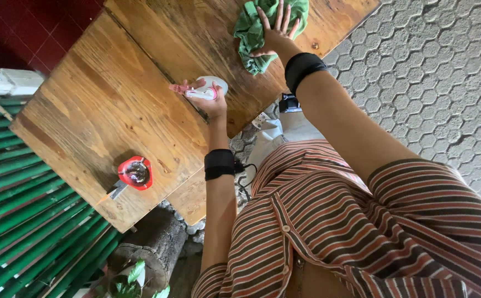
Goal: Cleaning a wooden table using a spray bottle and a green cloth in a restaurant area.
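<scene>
Green cloth [262,30] pressed flat under open right hand [276,27] near table [97,110] far edge; spray bottle [207,88] clasped in left hand [213,102]; red ashtray [135,173] well apart.

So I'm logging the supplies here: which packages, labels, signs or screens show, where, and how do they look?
Spray bottle: the only package, white with pink trigger, held in the left hand above the wooden table.
Labels, signs, screens: none visible.

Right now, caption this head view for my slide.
Right hand presses green cloth on wooden table; left hand holds spray bottle.
</scene>
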